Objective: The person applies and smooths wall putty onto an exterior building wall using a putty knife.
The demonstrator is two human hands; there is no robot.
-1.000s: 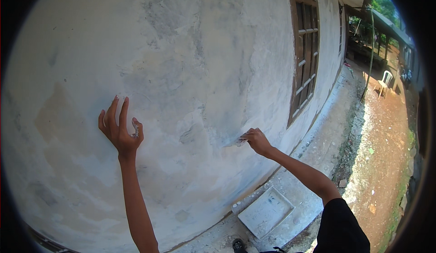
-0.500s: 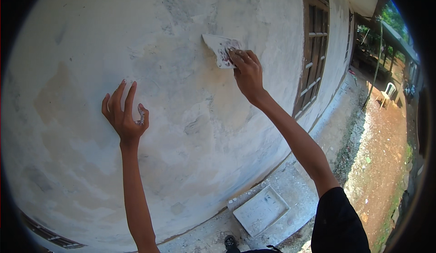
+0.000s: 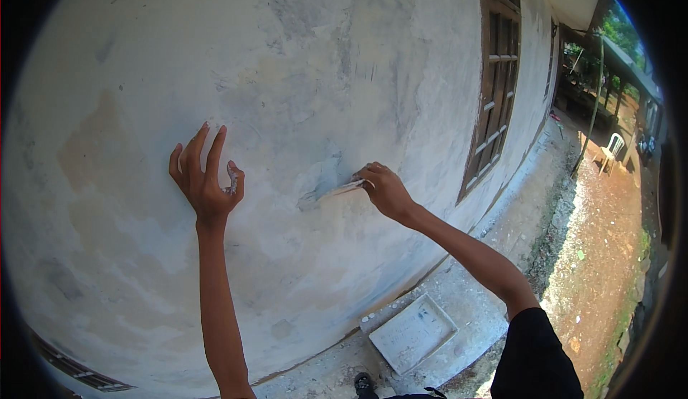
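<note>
My right hand grips a putty scraper, a flat pale blade smeared with filler and seen nearly edge-on. Its edge lies against the wall, next to a damp grey streak of putty. To the left, my left hand is raised at the wall with fingers spread and nothing in it. White putty coats its thumb and fingertips. The wall is patchy white, beige and grey.
A white rectangular tray sits on a concrete ledge below. Right of the wall's worked area is a brown-framed window. A white plastic chair stands farther off on the dirt ground. My shoe shows at the bottom.
My right hand has brought the scraper down the wall and turned it from face-on to edge-on. A damp putty streak shows there now. My left hand has shifted slightly right.
</note>
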